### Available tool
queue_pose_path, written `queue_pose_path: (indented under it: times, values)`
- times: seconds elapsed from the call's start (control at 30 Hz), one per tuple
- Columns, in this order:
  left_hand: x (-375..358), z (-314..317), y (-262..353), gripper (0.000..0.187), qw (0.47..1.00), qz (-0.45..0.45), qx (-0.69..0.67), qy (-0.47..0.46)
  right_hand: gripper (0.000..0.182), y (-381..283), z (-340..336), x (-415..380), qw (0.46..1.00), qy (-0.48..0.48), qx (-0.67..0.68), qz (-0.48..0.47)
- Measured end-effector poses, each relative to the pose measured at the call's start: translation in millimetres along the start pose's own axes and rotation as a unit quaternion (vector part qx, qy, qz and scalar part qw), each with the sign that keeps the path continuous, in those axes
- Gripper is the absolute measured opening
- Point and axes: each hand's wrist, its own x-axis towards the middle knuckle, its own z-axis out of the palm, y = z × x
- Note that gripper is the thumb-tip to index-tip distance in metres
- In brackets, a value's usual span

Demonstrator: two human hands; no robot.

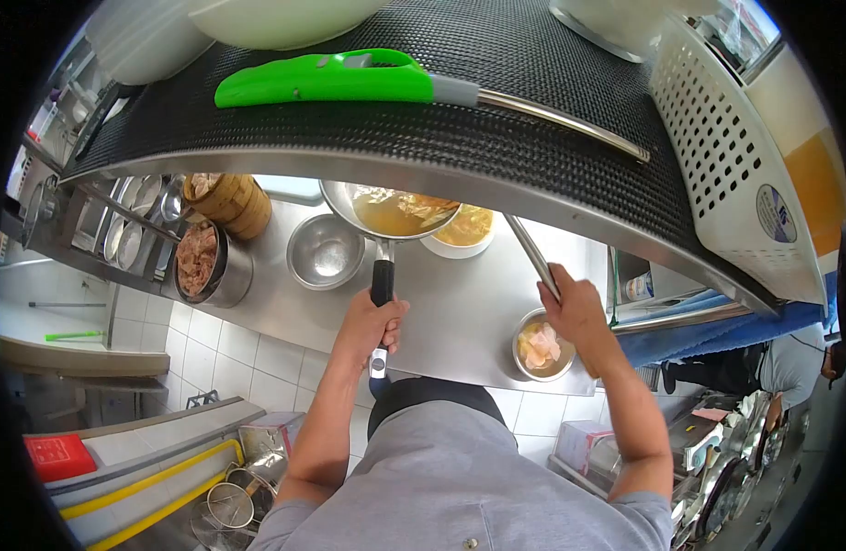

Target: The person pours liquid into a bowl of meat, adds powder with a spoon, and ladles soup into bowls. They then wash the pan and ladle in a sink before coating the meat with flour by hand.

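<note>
My left hand (370,326) is closed around the black handle of a frying pan (393,237). The pan holds a yellowish-brown liquid, and the shelf cuts off its far part. In my right hand (575,303) is a long-handled metal utensil (530,250), whose working end is hidden under the shelf edge. A white bowl (460,253) with yellow food stands behind the pan's right side. Close below my right hand, a small steel bowl (522,365) contains pale pinkish pieces in liquid. A wide steel bowl (327,253) sits left of the pan handle.
Above the counter (441,317) runs a shelf edge (423,163) carrying a green lighter (331,81) and a white perforated basket (731,156). At left are a bamboo steamer (244,207) and a steel pot (235,275) of meat. A blue cloth (689,335) hangs at right; a person (790,363) is beyond.
</note>
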Motion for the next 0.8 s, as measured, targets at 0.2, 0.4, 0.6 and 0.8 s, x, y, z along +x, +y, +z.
queue_pose_path:
  times: [0.2,0.4,0.6,0.8]
  values:
    - [2.0,0.9,-0.8,0.02,1.0,0.008,0.009,-0.005,0.024,-14.8,-31.1,34.0,0.99,-0.094,-0.096,-0.032]
    - [1.8,3.3,5.3,0.021,0.999,0.028,0.019,-0.005,0.027,-39.3,-59.7,25.9,0.911,-0.265,0.252,0.19]
    - [4.9,9.1,6.0,0.021,0.999,0.028,0.025,0.003,0.032,-48.9,-67.2,18.4,0.793,-0.323,0.446,0.259]
    - [7.1,12.0,3.9,0.022,0.999,0.029,0.035,0.011,0.032,-54.4,-63.1,14.0,0.698,-0.353,0.549,0.295]
